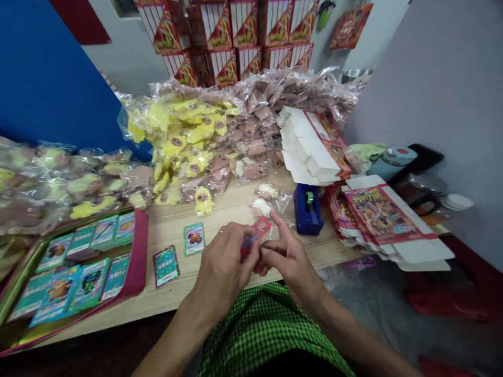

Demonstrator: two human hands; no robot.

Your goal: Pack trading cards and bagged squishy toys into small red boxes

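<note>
My left hand [231, 251] is closed around a small red-and-blue card [261, 226], held tilted above the table's front edge. Beside it, my right hand [288, 248] has its index finger stretched out. Its thumb and other fingers are curled together, and what lies between them is hidden. Just beyond my fingertips lie a white figure in clear wrap [261, 207] and a cream one [268, 190]. To the left, a green-edged card [194, 238] and a dark-red-edged card [166, 266] rest flat, below a yellow wrapped figure [204, 201].
A pink-rimmed tin [137, 251] holds card stacks at left. Bagged yellow figures [176, 141] and pinkish ones [251, 141] heap behind. A blue tape dispenser [308, 222], flattened red boxes [389, 212], an unfolded box stack [310, 149] and a bottle [393, 158] stand right.
</note>
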